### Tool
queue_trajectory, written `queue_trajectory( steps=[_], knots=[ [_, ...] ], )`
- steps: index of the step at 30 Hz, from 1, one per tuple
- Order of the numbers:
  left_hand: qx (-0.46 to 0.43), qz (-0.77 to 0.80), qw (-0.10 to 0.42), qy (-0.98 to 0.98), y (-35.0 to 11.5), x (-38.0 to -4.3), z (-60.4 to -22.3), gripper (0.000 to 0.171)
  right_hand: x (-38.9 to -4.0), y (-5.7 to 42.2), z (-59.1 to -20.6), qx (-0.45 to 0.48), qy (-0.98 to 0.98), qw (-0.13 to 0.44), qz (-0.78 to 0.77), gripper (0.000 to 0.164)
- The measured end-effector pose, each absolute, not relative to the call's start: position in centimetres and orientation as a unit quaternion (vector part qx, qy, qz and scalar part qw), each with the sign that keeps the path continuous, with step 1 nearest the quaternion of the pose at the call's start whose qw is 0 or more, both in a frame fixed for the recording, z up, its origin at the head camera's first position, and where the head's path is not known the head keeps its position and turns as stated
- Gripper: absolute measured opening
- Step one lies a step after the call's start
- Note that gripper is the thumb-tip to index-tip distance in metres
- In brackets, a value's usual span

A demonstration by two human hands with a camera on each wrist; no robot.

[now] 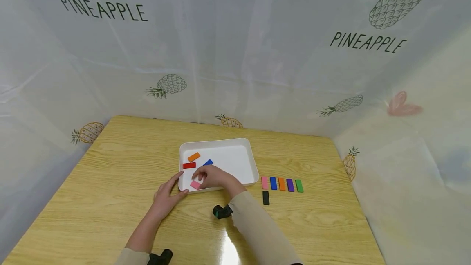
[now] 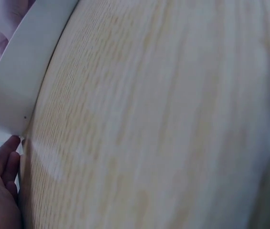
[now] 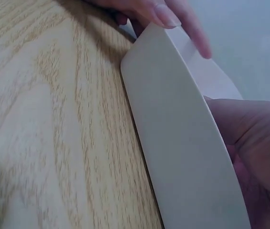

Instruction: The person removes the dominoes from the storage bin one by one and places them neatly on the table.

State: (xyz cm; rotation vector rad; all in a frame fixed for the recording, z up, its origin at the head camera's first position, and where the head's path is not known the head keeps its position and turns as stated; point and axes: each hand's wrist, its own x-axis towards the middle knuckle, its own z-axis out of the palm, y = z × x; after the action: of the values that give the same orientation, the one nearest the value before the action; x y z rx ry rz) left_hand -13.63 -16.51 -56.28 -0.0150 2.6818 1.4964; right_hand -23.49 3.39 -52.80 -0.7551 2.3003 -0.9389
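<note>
A shallow white tray (image 1: 235,167) lies on the table, holding small flat rectangular blocks. At its near left corner, my left hand (image 1: 164,201) grips the rim, fingers along the left side and thumb at the front edge. My right hand (image 1: 212,176) reaches over the front wall into the tray, fingers bent down beside a pink block (image 1: 195,184). I cannot tell whether they pinch it. Behind that hand a blue block (image 1: 208,162) is partly covered. A red block (image 1: 189,165) and an orange block (image 1: 194,157) lie further left. The tray wall (image 3: 178,129) hides the right fingertips in the right wrist view.
Right of the tray stands a row of blocks: pink (image 1: 264,182), blue (image 1: 273,183), orange (image 1: 281,184), purple (image 1: 290,185) and green (image 1: 299,185). A black block (image 1: 265,198) lies below the pink one. Pineapple-printed curtains (image 1: 235,52) hang behind the wooden table (image 1: 312,224).
</note>
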Motion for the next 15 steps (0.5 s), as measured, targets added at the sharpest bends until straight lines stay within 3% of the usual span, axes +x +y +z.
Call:
queue_trajectory(
  steps=[15],
  knots=[
    [-0.003,0.486,0.038,0.873,-16.48,-13.62,-56.31,0.07,-23.49,2.91,-53.13,-0.259,0.855,0.276,-0.355,0.032]
  ],
)
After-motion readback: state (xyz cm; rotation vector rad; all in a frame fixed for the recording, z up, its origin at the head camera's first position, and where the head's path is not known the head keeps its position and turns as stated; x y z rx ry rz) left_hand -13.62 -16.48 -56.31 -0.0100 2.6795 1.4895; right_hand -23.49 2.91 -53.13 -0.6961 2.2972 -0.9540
